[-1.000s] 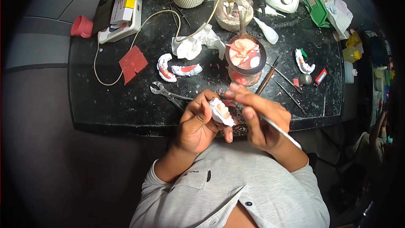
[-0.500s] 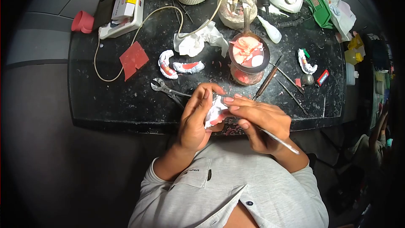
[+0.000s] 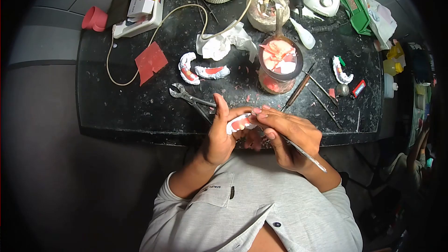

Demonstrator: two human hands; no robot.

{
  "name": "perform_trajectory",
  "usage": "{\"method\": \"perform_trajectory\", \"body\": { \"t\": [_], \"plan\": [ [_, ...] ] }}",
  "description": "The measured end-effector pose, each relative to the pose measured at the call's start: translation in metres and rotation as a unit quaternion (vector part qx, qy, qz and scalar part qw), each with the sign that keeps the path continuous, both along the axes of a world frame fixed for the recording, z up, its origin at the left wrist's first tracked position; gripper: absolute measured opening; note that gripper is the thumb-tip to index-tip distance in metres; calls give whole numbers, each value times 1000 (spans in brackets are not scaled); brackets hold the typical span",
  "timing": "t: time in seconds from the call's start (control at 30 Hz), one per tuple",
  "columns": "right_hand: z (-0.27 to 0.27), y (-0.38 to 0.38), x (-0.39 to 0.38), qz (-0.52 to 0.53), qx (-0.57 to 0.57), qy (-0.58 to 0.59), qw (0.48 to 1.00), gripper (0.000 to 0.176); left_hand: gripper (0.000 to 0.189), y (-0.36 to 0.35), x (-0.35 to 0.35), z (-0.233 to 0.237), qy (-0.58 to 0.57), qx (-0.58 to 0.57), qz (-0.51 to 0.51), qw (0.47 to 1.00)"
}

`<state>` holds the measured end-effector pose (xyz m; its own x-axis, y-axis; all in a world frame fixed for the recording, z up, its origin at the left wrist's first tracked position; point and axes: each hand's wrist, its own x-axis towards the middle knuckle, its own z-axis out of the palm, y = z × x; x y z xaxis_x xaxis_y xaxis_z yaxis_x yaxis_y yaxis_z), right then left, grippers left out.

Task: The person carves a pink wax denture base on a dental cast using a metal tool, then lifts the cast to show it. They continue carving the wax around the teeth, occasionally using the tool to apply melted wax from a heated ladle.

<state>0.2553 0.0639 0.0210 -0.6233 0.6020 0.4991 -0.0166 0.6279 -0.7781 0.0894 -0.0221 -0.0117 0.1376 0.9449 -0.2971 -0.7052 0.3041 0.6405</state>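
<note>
My left hand [image 3: 220,135] is closed round a white plaster dental cast [image 3: 232,127], its thumb sticking up. Along the cast runs pink wax with a few pale teeth set in it. In my right hand [image 3: 294,135] lies a slim metal wax-carving tool [image 3: 308,153], its handle end pointing down toward my forearm. The right fingertips rest at the right end of the cast and hide the tool's working tip. Beyond the hands lie two more casts with pink wax, one curved [image 3: 187,68] and one flatter [image 3: 213,72].
Pliers-like metal tool [image 3: 186,97] lies left of my hands. A pan of pink wax [image 3: 279,58] stands ahead on a glass jar [image 3: 275,85]. Right of it are a brown-handled tool [image 3: 297,92], metal instruments [image 3: 325,107] and another cast [image 3: 343,71]. A pink wax sheet [image 3: 150,63] lies left.
My left hand has turned the cast so its waxed, toothed side faces up more, and the left thumb has lifted. My right hand stays close to it with the tool.
</note>
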Motion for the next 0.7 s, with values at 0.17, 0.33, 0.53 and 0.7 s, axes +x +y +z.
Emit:
{"method": "perform_trajectory", "body": {
  "t": [0.17,0.33,0.53,0.7],
  "plan": [
    [1,-1,3,20,-21,9,1000,23,107,1,-9,1,125,-6,29,992],
    [-1,0,6,26,-29,0,999,23,120,5,-9,-6,337,59,62,938],
    [7,-3,2,61,4,15,998,25,127,6,-12,12,359,-23,18,933],
    [6,-12,2,78,-53,39,995,24,127,5,-16,7,351,6,-4,936]
  ]
}}
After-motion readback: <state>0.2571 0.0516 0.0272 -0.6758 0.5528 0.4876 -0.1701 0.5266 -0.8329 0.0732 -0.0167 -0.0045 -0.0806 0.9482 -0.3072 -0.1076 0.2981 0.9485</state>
